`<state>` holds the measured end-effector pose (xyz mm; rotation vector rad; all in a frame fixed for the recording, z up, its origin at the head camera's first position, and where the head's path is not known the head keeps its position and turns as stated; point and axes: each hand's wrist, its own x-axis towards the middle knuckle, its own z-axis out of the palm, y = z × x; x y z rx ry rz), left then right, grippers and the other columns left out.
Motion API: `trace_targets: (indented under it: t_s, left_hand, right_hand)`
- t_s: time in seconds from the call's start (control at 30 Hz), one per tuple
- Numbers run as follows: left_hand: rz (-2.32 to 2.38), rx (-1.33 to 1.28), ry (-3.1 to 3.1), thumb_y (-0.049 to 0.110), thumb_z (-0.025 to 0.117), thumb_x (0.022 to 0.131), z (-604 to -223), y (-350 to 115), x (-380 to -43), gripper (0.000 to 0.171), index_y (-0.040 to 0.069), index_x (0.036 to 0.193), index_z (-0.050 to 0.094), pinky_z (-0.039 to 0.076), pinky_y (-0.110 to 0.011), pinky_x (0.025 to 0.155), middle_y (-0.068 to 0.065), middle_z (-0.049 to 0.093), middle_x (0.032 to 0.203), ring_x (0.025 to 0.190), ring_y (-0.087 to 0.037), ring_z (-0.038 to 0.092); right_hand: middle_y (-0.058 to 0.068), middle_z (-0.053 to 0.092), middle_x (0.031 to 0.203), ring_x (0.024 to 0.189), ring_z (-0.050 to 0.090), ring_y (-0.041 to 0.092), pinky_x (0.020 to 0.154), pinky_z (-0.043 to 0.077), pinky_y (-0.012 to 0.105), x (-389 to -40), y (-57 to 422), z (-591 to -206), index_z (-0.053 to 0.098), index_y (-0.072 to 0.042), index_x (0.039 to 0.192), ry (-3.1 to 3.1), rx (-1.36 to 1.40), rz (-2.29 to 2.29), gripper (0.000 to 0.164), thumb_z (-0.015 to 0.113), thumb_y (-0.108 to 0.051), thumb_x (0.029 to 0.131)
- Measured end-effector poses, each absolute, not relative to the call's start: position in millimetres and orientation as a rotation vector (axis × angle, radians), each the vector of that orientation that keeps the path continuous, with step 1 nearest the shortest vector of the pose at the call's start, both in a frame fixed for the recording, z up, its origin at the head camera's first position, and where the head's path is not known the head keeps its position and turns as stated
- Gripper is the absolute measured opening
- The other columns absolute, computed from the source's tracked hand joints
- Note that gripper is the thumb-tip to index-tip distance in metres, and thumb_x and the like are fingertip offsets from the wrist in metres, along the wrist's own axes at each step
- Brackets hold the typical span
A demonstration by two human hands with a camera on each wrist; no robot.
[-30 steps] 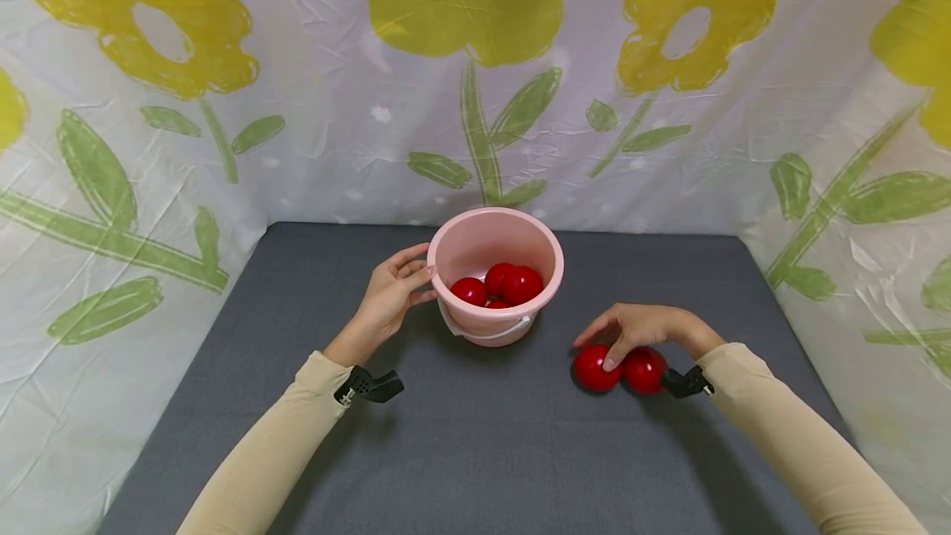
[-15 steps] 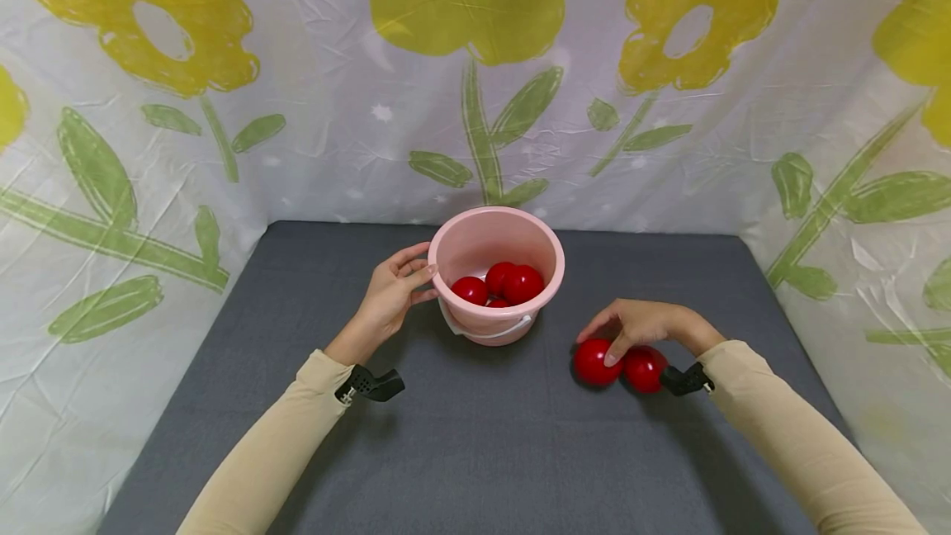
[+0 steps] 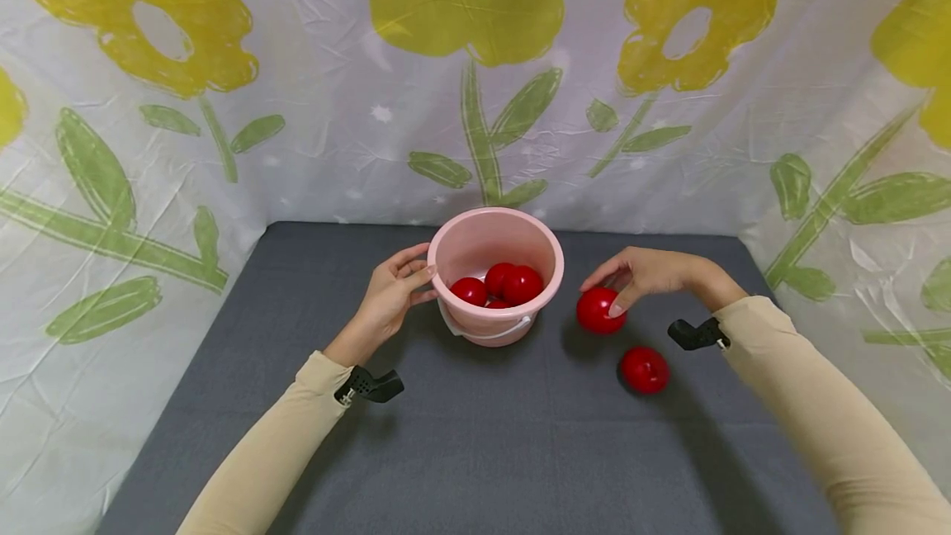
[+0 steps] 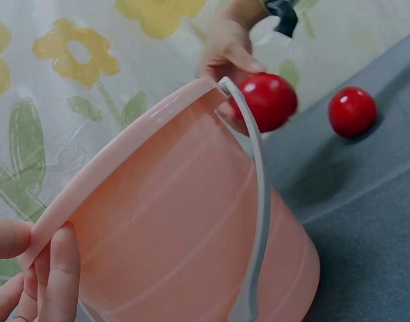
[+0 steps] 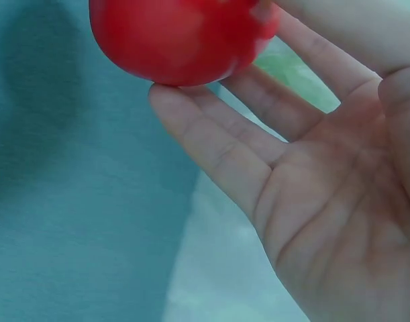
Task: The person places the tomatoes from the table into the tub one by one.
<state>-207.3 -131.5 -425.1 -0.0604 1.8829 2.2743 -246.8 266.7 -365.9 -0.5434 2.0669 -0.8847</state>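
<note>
A pink bucket (image 3: 494, 322) stands upright near the back middle of the table, several red balls (image 3: 522, 284) inside it. My left hand (image 3: 388, 291) pinches the left side of its rim between thumb and fingers; the left wrist view shows this grip on the rim (image 4: 117, 151). To the right of the bucket, my right hand (image 3: 650, 275) holds a red ball (image 3: 597, 312) between thumb and fingertips, lifted off the table. That ball (image 5: 181, 40) fills the top of the right wrist view. Another red ball (image 3: 644, 370) lies on the table below the right hand.
Dark grey cloth (image 3: 475, 452) covers the table. A white curtain (image 3: 327, 106) printed with yellow flowers hangs behind and at both sides. The bucket's white handle (image 3: 494, 334) hangs down at the front.
My right hand has raised one red ball and carried it away from me, apart from the other ball, which stays put. The left hand and the bucket have not moved.
</note>
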Motion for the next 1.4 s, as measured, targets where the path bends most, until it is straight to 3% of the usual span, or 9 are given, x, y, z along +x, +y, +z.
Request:
trace_targets:
  t_s: [0.43,0.73,0.97,1.4]
  left_hand:
    - [2.24,-0.061,1.905,0.004,0.061,0.096,-423.8,-132.3,-204.8,0.053,0.007,0.146,0.044,0.062,-0.023,0.071,-0.005,0.059,0.105,0.083,-0.005,0.067]
    - [2.256,-0.069,1.888,0.003,0.06,0.096,-422.4,-132.7,-205.3,0.052,0.006,0.146,0.044,0.062,-0.022,0.07,-0.005,0.059,0.104,0.08,-0.005,0.067]
    - [2.256,-0.063,1.885,0.003,0.061,0.096,-422.8,-131.8,-205.4,0.052,0.006,0.146,0.045,0.062,-0.023,0.071,-0.013,0.058,0.111,0.081,-0.005,0.068]
    - [2.26,-0.062,1.877,0.003,0.061,0.096,-424.3,-131.8,-206.7,0.052,0.006,0.146,0.045,0.062,-0.022,0.07,-0.001,0.059,0.101,0.081,-0.005,0.067]
  right_hand:
    - [0.016,0.061,0.134,0.117,0.06,0.026,0.09,0.06,0.035,-268.2,259.8,-297.0,0.056,-0.005,0.139,2.155,-0.556,-0.849,0.055,0.074,-0.012,0.088]
    - [0.012,0.063,0.133,0.116,0.062,0.025,0.092,0.06,0.037,-288.5,224.2,-270.8,0.057,-0.01,0.139,2.217,-0.62,-0.816,0.056,0.076,-0.017,0.087]
    - [0.011,0.061,0.135,0.118,0.061,0.027,0.093,0.059,0.04,-301.7,188.6,-266.1,0.059,-0.014,0.138,2.199,-0.707,-0.813,0.054,0.076,-0.017,0.087]
    - [0.007,0.064,0.133,0.122,0.058,0.026,0.097,0.058,0.042,-317.6,141.1,-284.5,0.062,-0.019,0.136,2.176,-0.747,-0.787,0.053,0.077,-0.018,0.085]
